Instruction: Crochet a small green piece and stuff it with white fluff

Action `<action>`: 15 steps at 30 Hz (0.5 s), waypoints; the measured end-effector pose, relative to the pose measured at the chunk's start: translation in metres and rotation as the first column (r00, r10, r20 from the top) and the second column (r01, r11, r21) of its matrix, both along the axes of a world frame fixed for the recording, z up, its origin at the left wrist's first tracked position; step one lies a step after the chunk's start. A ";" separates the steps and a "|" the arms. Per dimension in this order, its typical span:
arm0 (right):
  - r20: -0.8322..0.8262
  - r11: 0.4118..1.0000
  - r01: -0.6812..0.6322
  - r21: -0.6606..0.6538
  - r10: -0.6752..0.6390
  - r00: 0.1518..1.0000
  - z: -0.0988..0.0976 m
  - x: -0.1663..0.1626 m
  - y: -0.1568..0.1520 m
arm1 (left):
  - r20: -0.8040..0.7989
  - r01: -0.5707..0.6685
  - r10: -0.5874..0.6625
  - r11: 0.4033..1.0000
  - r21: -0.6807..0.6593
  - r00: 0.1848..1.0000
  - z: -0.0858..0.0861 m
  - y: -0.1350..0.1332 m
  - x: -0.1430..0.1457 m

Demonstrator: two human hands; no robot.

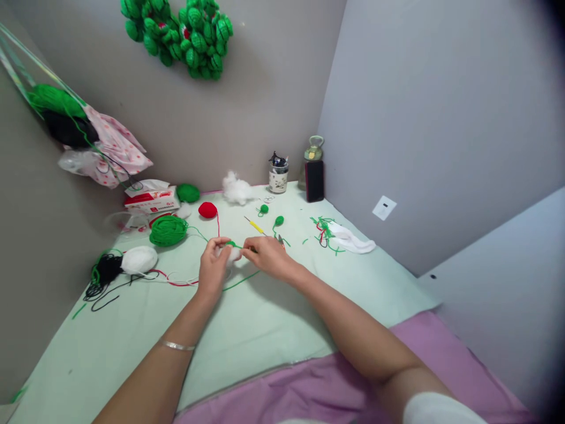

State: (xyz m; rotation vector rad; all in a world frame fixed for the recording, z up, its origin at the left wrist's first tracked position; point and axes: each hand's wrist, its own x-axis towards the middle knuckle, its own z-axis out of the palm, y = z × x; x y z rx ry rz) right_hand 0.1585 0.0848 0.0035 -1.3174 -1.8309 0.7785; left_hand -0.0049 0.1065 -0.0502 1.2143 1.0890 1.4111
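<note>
My left hand (213, 266) pinches a small tuft of white stuffing (232, 254) topped by a small green crocheted piece (230, 243) over the pale green table cover (247, 330). My right hand (269, 254) meets it from the right, its fingers closed near the same piece; what it grips is too small to name. A green yarn strand (241, 281) trails from the piece across the cover. A silver bangle (176, 345) sits on my left wrist.
Around lie a green yarn ball (168, 230), a red crocheted cap (207, 209), white (139, 259) and black yarn (106, 270), a yellow-handled hook (255, 226), stuffing (237, 188), a jar (278, 175), a bottle (313, 168), a tissue box (150, 199). Green crocheted balls (180, 32) hang on the wall.
</note>
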 end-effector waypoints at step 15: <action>-0.386 0.999 -0.021 0.030 0.030 0.922 -0.002 0.007 0.008 | 0.158 0.156 -0.144 0.986 -0.065 0.977 0.013 -0.008 0.002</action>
